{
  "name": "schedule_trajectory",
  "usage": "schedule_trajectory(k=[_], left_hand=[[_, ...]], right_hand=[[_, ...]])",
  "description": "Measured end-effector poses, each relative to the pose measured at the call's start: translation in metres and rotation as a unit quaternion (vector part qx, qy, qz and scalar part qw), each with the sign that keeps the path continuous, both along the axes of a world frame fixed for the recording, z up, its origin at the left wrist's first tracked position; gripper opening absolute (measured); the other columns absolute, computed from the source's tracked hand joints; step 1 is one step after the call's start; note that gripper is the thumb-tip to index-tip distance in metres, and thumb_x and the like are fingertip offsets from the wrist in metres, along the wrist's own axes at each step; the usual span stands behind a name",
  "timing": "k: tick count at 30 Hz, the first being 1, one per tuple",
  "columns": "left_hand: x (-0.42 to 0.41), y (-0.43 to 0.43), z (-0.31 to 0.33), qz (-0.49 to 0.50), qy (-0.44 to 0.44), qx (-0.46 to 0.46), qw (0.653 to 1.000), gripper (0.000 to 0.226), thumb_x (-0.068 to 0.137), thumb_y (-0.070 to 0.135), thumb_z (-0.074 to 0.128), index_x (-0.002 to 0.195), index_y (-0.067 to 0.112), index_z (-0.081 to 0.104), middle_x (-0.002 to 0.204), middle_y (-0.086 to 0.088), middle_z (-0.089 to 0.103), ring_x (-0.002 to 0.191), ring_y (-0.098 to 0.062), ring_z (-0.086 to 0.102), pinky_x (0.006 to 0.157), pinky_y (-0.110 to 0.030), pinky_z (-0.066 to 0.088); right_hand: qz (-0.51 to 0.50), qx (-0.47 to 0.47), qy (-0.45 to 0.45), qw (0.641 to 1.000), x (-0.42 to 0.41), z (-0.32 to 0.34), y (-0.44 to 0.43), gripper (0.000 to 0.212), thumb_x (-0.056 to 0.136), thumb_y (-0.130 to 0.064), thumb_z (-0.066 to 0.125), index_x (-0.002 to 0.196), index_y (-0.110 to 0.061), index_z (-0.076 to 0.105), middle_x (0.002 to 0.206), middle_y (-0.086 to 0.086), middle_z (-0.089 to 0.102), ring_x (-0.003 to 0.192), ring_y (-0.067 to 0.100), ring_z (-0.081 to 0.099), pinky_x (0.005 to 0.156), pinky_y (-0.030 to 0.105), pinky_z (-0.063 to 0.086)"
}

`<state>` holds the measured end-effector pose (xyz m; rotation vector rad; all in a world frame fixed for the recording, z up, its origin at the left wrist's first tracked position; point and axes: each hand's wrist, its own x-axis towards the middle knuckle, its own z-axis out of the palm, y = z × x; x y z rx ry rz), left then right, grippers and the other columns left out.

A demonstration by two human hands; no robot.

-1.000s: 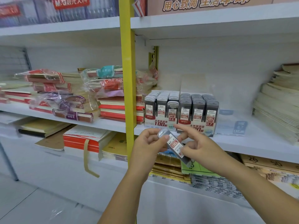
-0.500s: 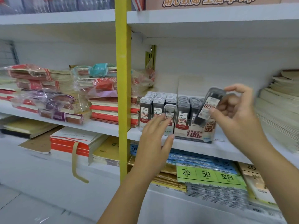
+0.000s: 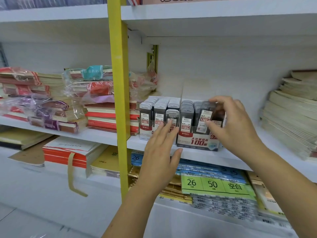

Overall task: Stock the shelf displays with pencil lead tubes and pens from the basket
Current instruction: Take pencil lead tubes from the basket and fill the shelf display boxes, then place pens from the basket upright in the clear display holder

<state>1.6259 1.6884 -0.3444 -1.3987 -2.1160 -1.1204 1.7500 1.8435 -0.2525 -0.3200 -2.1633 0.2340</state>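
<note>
Two clear display boxes of pencil lead tubes stand side by side on the middle shelf: the left display box [image 3: 145,133] with 0.5 tubes and the right display box [image 3: 197,143] with 0.7 tubes. My right hand [image 3: 233,124] grips a dark lead tube [image 3: 205,117] with a white 0.7 label, tilted slightly, at the front of the right box's rows. My left hand [image 3: 161,152] is flat with fingers together, fingertips against the front where the two boxes meet. No basket or pens are in view.
A yellow upright post [image 3: 120,100] splits the shelving just left of the boxes. Wrapped notebook stacks [image 3: 51,107] lie to the left, a tall paper stack [image 3: 291,117] to the right. Label sheets [image 3: 214,184] and pads fill the lower shelf.
My right hand carried the lead tube from in front of my chest up to the right display box and lowered it toward the rows. My left hand let go and reached to the boxes' front.
</note>
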Motion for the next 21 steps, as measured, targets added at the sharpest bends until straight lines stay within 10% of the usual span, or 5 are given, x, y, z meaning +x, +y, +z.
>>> schedule_trajectory(k=[8, 14, 21], left_hand=[[0.0, -0.004, -0.004, -0.018, 0.001, 0.002, 1.0, 0.058, 0.103, 0.033, 0.05, 0.156, 0.035, 0.026, 0.166, 0.019, 0.013, 0.148, 0.008, -0.003, 0.121, -0.022, 0.002], [0.029, -0.023, -0.048, -0.013, -0.031, 0.068, 0.997, 0.039, 0.098, 0.017, 0.058, 0.137, 0.019, 0.056, 0.14, 0.004, 0.055, 0.132, -0.007, 0.039, 0.109, -0.002, 0.014], [0.054, -0.069, -0.22, -0.069, -0.196, -0.273, 0.939, 0.046, 0.101, 0.025, 0.055, 0.146, 0.019, 0.045, 0.152, -0.004, 0.043, 0.139, -0.022, 0.038, 0.114, -0.034, 0.032]], right_hand=[[-0.037, 0.03, 0.015, 0.999, 0.001, -0.015, -0.008, 0.041, 0.089, -0.013, 0.064, 0.128, -0.021, 0.058, 0.109, -0.008, 0.04, 0.105, 0.005, 0.024, 0.09, 0.023, 0.027], [0.05, -0.102, 0.096, 0.989, 0.038, -0.084, -0.031, 0.029, 0.093, -0.007, 0.057, 0.116, -0.026, 0.059, 0.098, -0.016, 0.052, 0.09, 0.004, 0.05, 0.078, 0.01, 0.038], [-0.028, -0.393, -0.178, 0.901, 0.073, -0.299, -0.042, 0.024, 0.094, -0.011, 0.055, 0.1, -0.034, 0.06, 0.106, -0.008, 0.058, 0.082, -0.007, 0.054, 0.069, 0.011, 0.04]])
